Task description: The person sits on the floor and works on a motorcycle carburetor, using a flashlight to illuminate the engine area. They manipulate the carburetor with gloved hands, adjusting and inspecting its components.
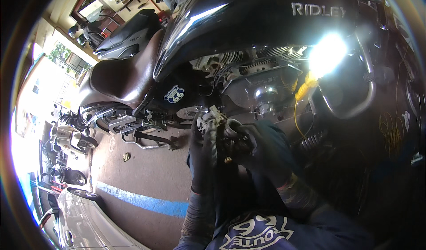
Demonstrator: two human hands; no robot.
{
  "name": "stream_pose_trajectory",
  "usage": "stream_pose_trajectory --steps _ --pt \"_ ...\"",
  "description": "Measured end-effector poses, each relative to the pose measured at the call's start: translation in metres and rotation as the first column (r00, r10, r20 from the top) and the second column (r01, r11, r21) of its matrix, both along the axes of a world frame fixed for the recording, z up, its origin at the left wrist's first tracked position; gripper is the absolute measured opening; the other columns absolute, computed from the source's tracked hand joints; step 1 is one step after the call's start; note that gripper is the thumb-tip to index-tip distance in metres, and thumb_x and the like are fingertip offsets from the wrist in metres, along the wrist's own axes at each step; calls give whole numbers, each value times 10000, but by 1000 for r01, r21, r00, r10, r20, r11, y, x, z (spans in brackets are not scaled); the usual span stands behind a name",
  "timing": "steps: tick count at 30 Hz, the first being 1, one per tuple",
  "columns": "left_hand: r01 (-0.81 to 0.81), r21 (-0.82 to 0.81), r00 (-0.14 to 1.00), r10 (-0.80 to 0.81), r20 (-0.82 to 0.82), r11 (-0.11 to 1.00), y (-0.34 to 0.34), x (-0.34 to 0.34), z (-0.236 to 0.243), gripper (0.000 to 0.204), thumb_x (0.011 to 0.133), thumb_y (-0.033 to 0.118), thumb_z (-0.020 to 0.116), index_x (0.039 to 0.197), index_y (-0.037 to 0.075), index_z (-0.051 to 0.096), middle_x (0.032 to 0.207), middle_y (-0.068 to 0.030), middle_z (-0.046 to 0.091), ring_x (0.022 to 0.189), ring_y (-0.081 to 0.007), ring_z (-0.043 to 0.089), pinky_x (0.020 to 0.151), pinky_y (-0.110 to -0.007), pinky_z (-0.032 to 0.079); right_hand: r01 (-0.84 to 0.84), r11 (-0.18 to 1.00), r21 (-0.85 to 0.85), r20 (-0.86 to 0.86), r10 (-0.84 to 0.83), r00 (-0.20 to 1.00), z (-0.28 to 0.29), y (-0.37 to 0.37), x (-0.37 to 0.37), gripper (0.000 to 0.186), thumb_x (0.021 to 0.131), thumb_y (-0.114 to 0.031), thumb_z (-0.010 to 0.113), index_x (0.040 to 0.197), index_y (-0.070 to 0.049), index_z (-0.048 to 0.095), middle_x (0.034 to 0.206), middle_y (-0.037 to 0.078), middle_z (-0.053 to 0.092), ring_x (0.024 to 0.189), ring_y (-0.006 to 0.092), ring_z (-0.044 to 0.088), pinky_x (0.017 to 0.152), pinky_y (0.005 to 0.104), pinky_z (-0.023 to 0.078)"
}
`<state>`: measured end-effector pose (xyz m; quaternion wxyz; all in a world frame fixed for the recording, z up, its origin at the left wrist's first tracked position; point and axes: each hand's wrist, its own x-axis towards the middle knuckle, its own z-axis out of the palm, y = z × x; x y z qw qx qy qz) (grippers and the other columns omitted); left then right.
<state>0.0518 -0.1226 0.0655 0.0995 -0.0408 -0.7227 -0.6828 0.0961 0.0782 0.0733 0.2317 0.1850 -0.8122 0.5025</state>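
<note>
Both my hands are in dark gloves and close together in front of the motorcycle (262, 21). My left hand (200, 139) is closed on a crumpled, pale grey-white rag (215, 119), which hangs down between the hands. In my right hand (255, 139) is a round metal part (232, 125) with a curved, shiny rim; its lower side is in shadow and its exact kind cannot be made out. Rag and part seem to touch. Just beyond the hands is the motorcycle's open engine side (253, 83), with finned cylinders and a chrome cover.
A bright work lamp (306, 88) with a yellow handle and cord hangs at the engine's right. The kickstand (153, 138) reaches out at the left. A crumpled scrap (126, 157) lies on the floor near a blue line (146, 202). A silver car (84, 223) stands at lower left.
</note>
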Motion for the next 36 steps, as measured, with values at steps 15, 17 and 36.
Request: stream_pose_trajectory --steps 15,17,36 --pt "23 334 995 -54 86 942 28 -13 -29 422 1110 156 563 1480 -39 502 1368 -154 644 1241 -208 628 1069 -349 509 51 998 -23 53 -50 997 -13 -10 5 613 738 -232 945 1218 -28 624 1229 202 611 1067 378 680 848 444 590" --pt "-1 313 989 -45 139 950 23 -16 -35 395 1130 223 493 1435 -23 541 1340 -128 664 1211 -204 654 1043 -344 533 45 999 -22 84 -43 996 -14 -14 4 609 737 -237 944 1216 -36 625 1222 200 611 1085 383 676 835 455 600" --pt "226 744 902 -424 85 629 -28 3 -95 589 992 -69 537 1560 24 415 1448 -148 583 1310 -246 585 1131 -395 459 -17 987 160 17 14 1000 -32 -41 3 665 720 -281 936 1264 -96 603 1208 162 624 1065 363 678 862 465 589"
